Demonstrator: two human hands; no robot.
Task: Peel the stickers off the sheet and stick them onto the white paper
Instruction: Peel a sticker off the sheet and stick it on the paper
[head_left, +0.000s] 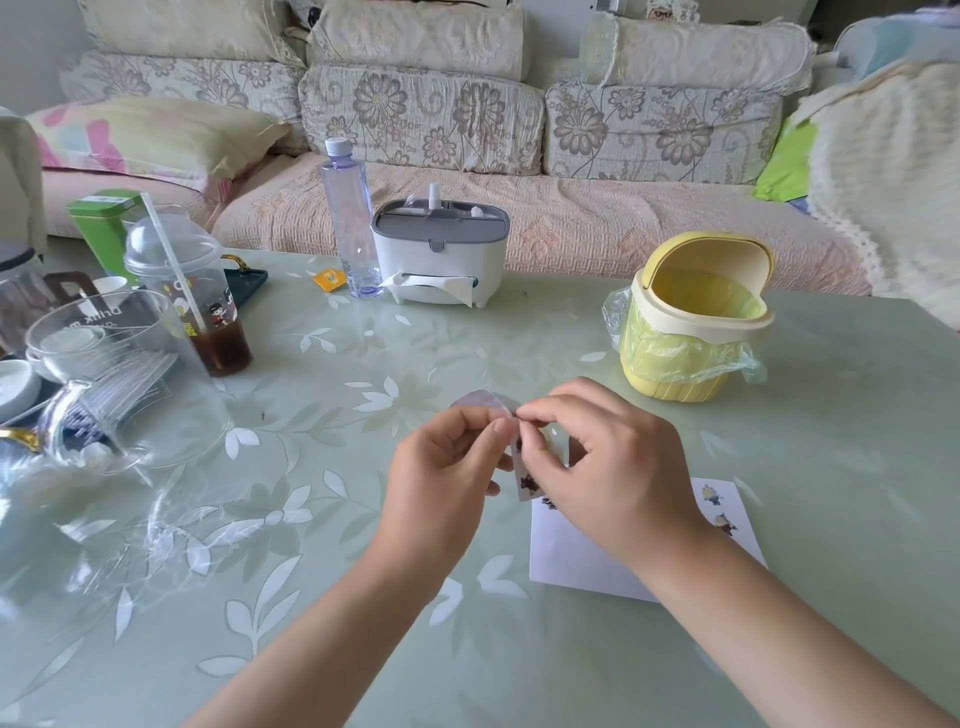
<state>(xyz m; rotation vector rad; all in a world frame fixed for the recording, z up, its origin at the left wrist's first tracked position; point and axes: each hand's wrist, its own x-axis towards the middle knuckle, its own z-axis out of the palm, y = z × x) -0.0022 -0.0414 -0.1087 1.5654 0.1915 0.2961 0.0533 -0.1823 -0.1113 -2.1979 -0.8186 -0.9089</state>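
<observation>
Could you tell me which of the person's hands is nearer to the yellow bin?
The right. The right hand is on the near side of the yellow bin, slightly to its left; the left hand is farther left, beyond the sticker sheet both pinch.

Glass jug (98, 338): white lettering, seen reversed through the wall, reads "drink mo…"; the smaller line beneath is illegible.

Table (311, 597), pale green leaf-print cover, carried white paper (571, 564) lower right of centre, yellow bin (691, 338) upper right, tissue box (441, 254) beside clear bottle (352, 218) top centre, drink cup (205, 306) and glassware (104, 358) at left.
</observation>
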